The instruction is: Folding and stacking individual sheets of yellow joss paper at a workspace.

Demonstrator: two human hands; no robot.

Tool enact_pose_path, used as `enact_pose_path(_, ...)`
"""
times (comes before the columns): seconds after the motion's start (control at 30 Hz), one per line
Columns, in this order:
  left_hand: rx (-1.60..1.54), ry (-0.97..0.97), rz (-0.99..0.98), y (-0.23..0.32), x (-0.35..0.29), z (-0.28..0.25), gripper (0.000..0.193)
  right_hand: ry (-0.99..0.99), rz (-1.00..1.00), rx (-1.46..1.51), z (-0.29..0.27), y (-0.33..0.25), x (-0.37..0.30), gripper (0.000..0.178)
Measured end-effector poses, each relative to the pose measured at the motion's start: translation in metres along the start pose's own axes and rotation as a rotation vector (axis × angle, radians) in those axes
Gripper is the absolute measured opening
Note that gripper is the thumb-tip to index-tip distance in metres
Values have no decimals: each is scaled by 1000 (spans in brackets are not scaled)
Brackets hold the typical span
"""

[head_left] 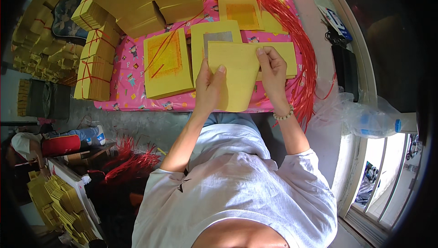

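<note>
Over the near edge of the pink-covered table (123, 94), I see the left hand (209, 86) gripping the left side of some yellow paper (236, 74), the right hand (273, 69) pinching its upper right corner, and shiny red strands (301, 65) draped to the right.

white short-sleeved shirt (246, 179), beaded bracelet (284, 117)
</note>
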State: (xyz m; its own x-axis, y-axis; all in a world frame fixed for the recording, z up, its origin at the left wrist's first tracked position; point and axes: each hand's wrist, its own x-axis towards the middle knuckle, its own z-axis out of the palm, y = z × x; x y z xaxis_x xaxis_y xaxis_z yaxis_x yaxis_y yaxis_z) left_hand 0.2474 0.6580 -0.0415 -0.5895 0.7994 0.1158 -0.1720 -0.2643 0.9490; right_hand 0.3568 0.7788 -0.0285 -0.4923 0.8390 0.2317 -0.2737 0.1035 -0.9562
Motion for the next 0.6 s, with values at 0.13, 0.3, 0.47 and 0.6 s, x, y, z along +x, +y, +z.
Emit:
enact_pose_path(0.13,-55,27,-37,3,0,1,29,-41,180,47,0,-13,-4,16)
enact_pose_path(0.3,-97,-8,-129,3,4,-5,33,-252,260,-54,-16,1,-14,19)
enact_pose_path(0.47,-109,-14,-107,-8,9,-6,39,-203,159,-76,-17,5,-16,20)
enact_pose_path(0.6,-140,22,-154,-4,9,-6,33,-240,342,-34,-14,-4,-18,21)
